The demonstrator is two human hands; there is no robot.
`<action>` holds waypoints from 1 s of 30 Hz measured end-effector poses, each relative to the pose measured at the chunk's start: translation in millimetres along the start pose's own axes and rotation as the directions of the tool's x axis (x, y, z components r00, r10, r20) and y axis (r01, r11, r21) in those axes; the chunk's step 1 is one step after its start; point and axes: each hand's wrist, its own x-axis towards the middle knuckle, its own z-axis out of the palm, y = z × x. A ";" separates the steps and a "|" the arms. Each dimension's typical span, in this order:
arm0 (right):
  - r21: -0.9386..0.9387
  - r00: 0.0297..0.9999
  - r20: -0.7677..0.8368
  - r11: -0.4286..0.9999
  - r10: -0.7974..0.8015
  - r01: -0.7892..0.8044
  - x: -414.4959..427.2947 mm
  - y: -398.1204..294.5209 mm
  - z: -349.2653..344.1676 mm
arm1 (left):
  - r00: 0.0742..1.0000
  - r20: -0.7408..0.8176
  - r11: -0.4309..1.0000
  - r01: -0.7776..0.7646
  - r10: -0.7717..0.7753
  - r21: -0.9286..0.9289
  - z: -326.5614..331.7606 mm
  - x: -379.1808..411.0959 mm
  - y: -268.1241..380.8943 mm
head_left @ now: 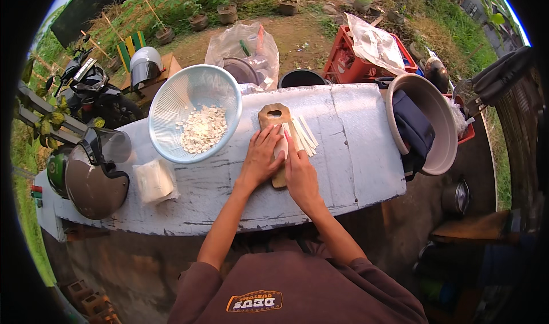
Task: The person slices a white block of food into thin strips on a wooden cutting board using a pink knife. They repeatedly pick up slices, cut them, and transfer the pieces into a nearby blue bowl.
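Note:
On a wooden cutting board (pixel 279 180), my left hand (pixel 261 153) presses down a pale flat slab (pixel 281 146) with its fingers spread forward. My right hand (pixel 301 174) grips a knife (pixel 287 135) with a pink handle, held against the slab's right side; most of the blade is hidden. Several thin white strips (pixel 305 136) lie along the board's right edge, partly on the table (pixel 210 191). To the left stands a light blue plastic colander (pixel 166 105) holding many small white cut pieces (pixel 203 129). A clear plastic packet of pale sheets (pixel 155 180) rests nearer me.
Two motorcycle helmets, one brown (pixel 96 182), occupy the table's left end. At the right edge, a grey-brown basin (pixel 446 139) leans with a dark cloth bag (pixel 411 124) inside. Beyond the table are a red crate (pixel 336 58), a black bucket (pixel 302 78) and a clear plastic bag (pixel 270 53).

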 end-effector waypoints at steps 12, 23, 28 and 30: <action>-0.030 0.999 0.044 0.999 0.033 -0.031 5.5 -12.3 -2.2 | 1.000 0.011 1.000 0.011 -0.011 0.002 -0.3 0.3 -0.8; 0.029 0.999 -0.013 0.999 -0.042 0.043 -2.1 -5.0 -3.5 | 1.000 0.019 1.000 0.012 -0.012 0.026 -2.7 -0.7 -0.3; 0.045 0.999 -0.012 0.998 -0.046 0.047 -9.8 -3.3 -5.9 | 0.999 0.026 0.999 0.021 -0.022 0.036 -4.1 -0.9 2.0; 0.061 0.997 -0.039 0.996 -0.064 0.067 -13.9 -1.7 -5.5 | 0.999 0.030 0.999 0.021 -0.022 0.043 -3.8 -1.3 1.7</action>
